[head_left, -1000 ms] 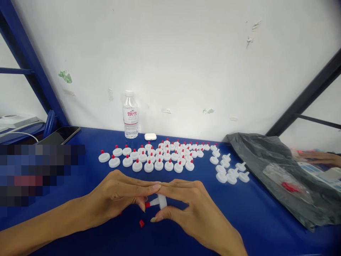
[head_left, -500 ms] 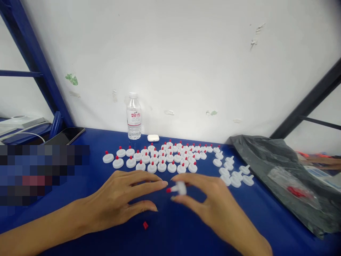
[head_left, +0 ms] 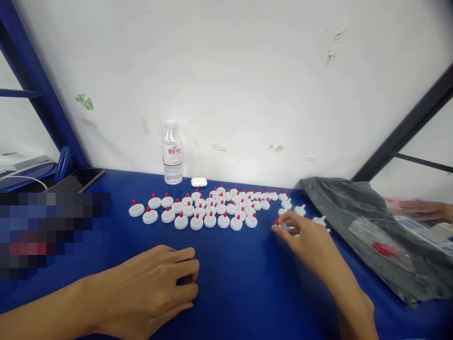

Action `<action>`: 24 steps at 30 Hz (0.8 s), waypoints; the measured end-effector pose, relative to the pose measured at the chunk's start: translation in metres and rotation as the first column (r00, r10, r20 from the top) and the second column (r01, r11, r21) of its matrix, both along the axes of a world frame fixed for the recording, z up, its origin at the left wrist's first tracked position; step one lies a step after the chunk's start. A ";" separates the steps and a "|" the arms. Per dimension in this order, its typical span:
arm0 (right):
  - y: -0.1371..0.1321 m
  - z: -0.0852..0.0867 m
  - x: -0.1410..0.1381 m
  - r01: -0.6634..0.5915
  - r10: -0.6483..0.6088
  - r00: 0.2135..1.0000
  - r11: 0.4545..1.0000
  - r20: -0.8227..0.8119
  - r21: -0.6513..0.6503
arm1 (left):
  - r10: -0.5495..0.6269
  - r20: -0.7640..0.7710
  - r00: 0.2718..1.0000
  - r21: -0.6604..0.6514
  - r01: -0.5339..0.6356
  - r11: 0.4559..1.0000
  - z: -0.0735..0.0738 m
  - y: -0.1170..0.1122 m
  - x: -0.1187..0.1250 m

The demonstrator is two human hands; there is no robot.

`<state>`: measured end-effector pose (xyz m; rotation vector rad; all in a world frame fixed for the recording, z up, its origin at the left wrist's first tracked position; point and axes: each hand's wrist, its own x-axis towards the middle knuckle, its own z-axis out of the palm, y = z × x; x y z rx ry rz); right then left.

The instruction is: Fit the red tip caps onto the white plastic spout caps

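My right hand (head_left: 309, 242) reaches out to the right of the rows, fingers pinched on a white disc cap with a red tip (head_left: 278, 225). It sits right at the small group of plain white caps (head_left: 299, 209), partly covering them. Several finished white caps with red tips (head_left: 212, 210) stand in rows on the blue table (head_left: 240, 283). My left hand (head_left: 155, 288) rests low on the table near the front edge with its fingers curled together; whatever is under the fingertips is hidden.
A water bottle (head_left: 172, 153) and a white earbud case (head_left: 198, 182) stand by the wall. A dark phone (head_left: 76, 179) lies at the left. A grey plastic bag (head_left: 371, 222) with a clear pouch of red pieces (head_left: 384, 248) lies at the right, with another person's hand (head_left: 424, 210) beyond it.
My hands have parted. The right hand carried the capped piece forward and right to the plain caps. The left hand drew back and curled over the spot where the loose red piece lay.
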<state>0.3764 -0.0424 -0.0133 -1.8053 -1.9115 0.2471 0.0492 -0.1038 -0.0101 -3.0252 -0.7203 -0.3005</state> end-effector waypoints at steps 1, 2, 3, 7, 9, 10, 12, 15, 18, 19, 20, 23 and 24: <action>0.000 -0.001 -0.001 0.001 0.000 1.000 1.000 0.015 -0.026 | -0.006 -0.006 1.000 0.007 0.006 1.000 0.000 0.001 0.000; 0.000 -0.002 -0.002 0.001 0.001 1.000 0.999 0.029 -0.043 | -0.011 -0.006 1.000 0.010 0.011 1.000 -0.001 0.002 0.000; 0.001 -0.003 -0.003 -0.004 0.006 0.999 0.999 0.043 -0.045 | -0.012 0.000 1.000 0.011 0.012 1.000 -0.001 0.004 0.000; 0.001 -0.007 -0.004 -0.045 0.044 0.994 0.999 0.102 0.010 | -0.016 0.017 1.000 0.014 0.016 1.000 -0.003 0.007 -0.001; 0.001 -0.008 -0.004 -0.054 0.057 0.992 0.998 0.111 -0.030 | -0.012 0.015 1.000 0.021 0.012 1.000 -0.005 0.007 -0.003; 0.001 -0.009 -0.003 -0.049 0.055 0.992 0.997 0.112 -0.056 | -0.011 0.017 1.000 0.030 0.010 0.999 -0.005 0.008 -0.004; 0.000 -0.008 -0.005 -0.013 0.021 0.993 0.998 0.115 -0.068 | -0.007 0.019 1.000 0.045 0.006 0.999 -0.006 0.008 -0.006; -0.003 -0.004 -0.009 0.072 -0.070 0.985 0.997 0.156 -0.011 | -0.011 0.015 1.000 0.053 0.010 0.999 -0.007 0.009 -0.006; -0.006 -0.002 -0.014 0.043 -0.032 0.974 0.998 0.224 -0.044 | -0.022 0.026 0.999 0.060 0.021 0.998 -0.006 0.010 -0.005; -0.006 -0.002 -0.015 0.007 0.007 0.973 0.998 0.230 -0.061 | -0.025 0.029 0.999 0.059 0.024 0.998 -0.006 0.010 -0.005; -0.006 -0.001 -0.015 -0.031 0.046 0.973 0.997 0.226 -0.069 | -0.026 0.030 0.999 0.056 0.024 0.998 -0.006 0.010 -0.005; -0.006 0.001 -0.011 -0.065 0.073 0.977 0.997 0.201 -0.043 | -0.031 0.044 0.999 0.069 0.028 0.997 -0.006 0.010 -0.006; -0.006 0.003 -0.007 -0.043 0.049 0.981 0.999 0.189 -0.033 | -0.034 0.052 0.998 0.080 0.030 0.996 -0.006 0.010 -0.007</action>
